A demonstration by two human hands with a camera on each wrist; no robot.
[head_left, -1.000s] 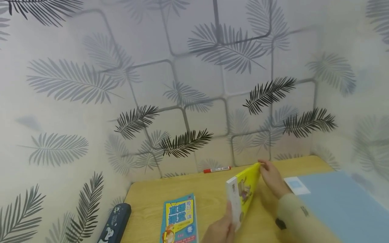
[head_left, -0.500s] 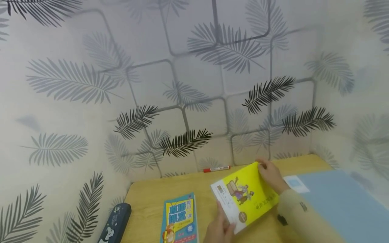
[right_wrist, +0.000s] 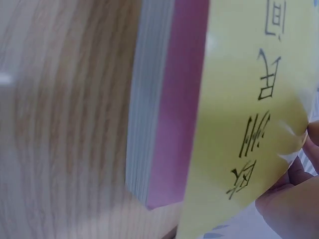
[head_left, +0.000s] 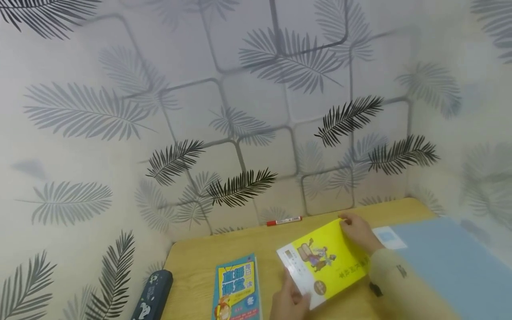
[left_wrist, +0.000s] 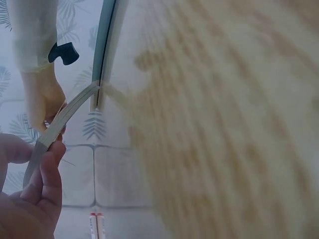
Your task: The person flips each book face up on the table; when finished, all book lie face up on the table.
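Observation:
A book (head_left: 326, 271) with a yellow and white cover, printed with cartoon figures, is held slanted above the wooden table by both hands. My left hand (head_left: 289, 301) grips its near left corner, thumb on the white part. In the left wrist view, the fingers of that hand (left_wrist: 40, 194) curl round the edge of the bent book (left_wrist: 65, 117). My right hand (head_left: 358, 233) pinches the yellow cover at the far top corner. The right wrist view has the yellow cover (right_wrist: 249, 94) standing away from a pink page (right_wrist: 179, 124) over the page block, the thumb of my right hand (right_wrist: 294, 201) at its edge.
A blue and yellow book (head_left: 236, 286) lies left of the hands, with a dark pencil case (head_left: 152, 295) beyond it. A red-capped marker (head_left: 284, 221) lies by the wall. At right are a blue mat (head_left: 444, 253) and a small white card (head_left: 389, 238).
The book has turned from nearly edge-on to show its yellow and white cover broadly to the head camera. Both hands keep their hold on it. The view has shifted slightly.

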